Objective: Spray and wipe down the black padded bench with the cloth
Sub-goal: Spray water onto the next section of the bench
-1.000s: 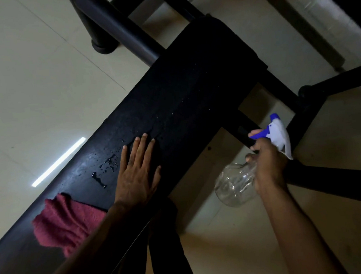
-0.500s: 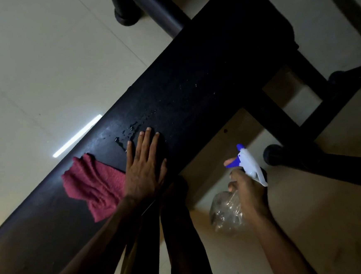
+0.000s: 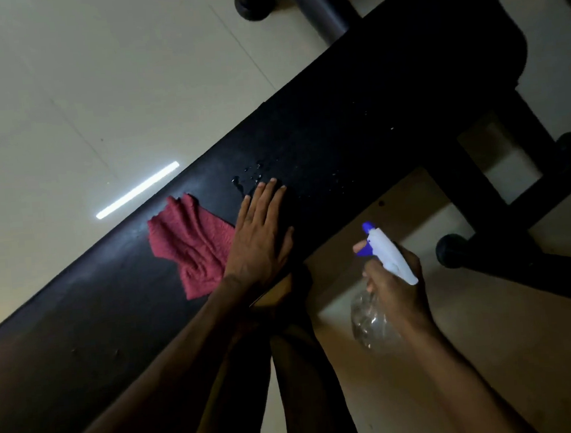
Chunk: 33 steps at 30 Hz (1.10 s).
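Down at the right, a clear spray bottle (image 3: 371, 322) is held by the right hand (image 3: 393, 283), whose fingers are curled round its neck under the white and blue spray head (image 3: 388, 254); one finger is laid on the blue trigger. How much liquid is inside the bottle cannot be told — the plastic is transparent and the light is dim. The bottle is kept beside the table (image 3: 355, 118), over the floor (image 3: 63, 97), not above the black padding. The left hand (image 3: 260, 235) is pressed flat on the padding with straight fingers that hold nothing. Just beside it, touching its outer edge, a crumpled red cloth (image 3: 190, 244) is lying on the table. Some drops of water (image 3: 251, 174) are seen just in front of the fingertips. Black frame legs (image 3: 499, 179) of the table are standing on the floor at the right — close behind the bottle. A bright strip of light (image 3: 137, 190) is reflected in the pale floor tiles.
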Available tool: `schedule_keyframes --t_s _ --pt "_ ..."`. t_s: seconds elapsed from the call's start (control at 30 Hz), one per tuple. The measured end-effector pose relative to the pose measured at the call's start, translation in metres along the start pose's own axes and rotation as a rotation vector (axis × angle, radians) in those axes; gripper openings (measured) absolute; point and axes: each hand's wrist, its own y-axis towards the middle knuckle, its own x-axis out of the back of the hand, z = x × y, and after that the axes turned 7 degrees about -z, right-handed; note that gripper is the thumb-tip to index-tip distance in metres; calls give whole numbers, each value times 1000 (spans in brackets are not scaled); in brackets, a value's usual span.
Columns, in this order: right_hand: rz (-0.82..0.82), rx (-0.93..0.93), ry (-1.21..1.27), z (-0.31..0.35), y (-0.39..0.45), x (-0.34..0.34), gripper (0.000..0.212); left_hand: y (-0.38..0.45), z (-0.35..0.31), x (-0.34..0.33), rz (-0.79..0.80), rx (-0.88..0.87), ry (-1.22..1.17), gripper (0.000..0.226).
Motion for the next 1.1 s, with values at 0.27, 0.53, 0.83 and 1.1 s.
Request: schedule_keyframes --t_s 0.27,0.53,0.83,1.1 --pt "37 599 -30 73 -38 -79 22 -69 45 53 -265 184 -159 53" --pt "272 1058 -48 103 -130 -218 13 -222 108 80 -352 670 -74 39" --pt "481 1002 -165 85 -173 -292 50 -307 132 56 -331 867 -46 40" --pt "611 912 -353 78 -160 -268 91 -303 118 55 -389 883 -86 45"
